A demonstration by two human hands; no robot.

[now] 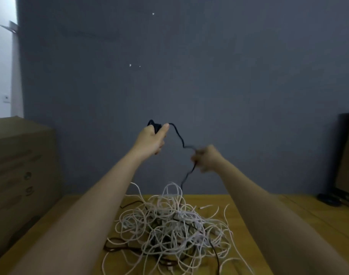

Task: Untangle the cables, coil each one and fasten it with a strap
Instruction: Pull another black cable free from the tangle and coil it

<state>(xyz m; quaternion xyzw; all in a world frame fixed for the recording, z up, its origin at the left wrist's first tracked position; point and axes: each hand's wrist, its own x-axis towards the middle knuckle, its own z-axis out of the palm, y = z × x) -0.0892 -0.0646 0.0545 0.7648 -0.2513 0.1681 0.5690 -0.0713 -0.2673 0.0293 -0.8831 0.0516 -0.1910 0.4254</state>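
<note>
Grey wall [209, 76] fills most of the view, and below it a wooden table [259, 215] carries the tangle of cables [169, 225], mostly white with a few dark strands through it. Both arms are raised well above the heap. The left hand [150, 139] is closed round a small bundle of black loops, the start of a coil [154, 125], with the thumb laid along the top. From there the black cable [179, 138] sags across to the right hand [206, 158], then drops into the pile near its far edge. The right hand is motion-blurred; its fingers appear curled round the cable, though the exact grip cannot be made out.

The step in hand looks like winding the black cable into loops as it is drawn free. To do it well, the person would want the right hand to let the cable slide through a loose grip and feed even, same-sized loops to the left, which pins each one under the thumb. Pulling gently upward matters, since a hard tug could cinch the white strands into knots.

A cardboard box [21, 165] at the left bears dark printed marks too blurred to read. A dark object [346, 155] stands at the right edge. No strap is visible.
</note>
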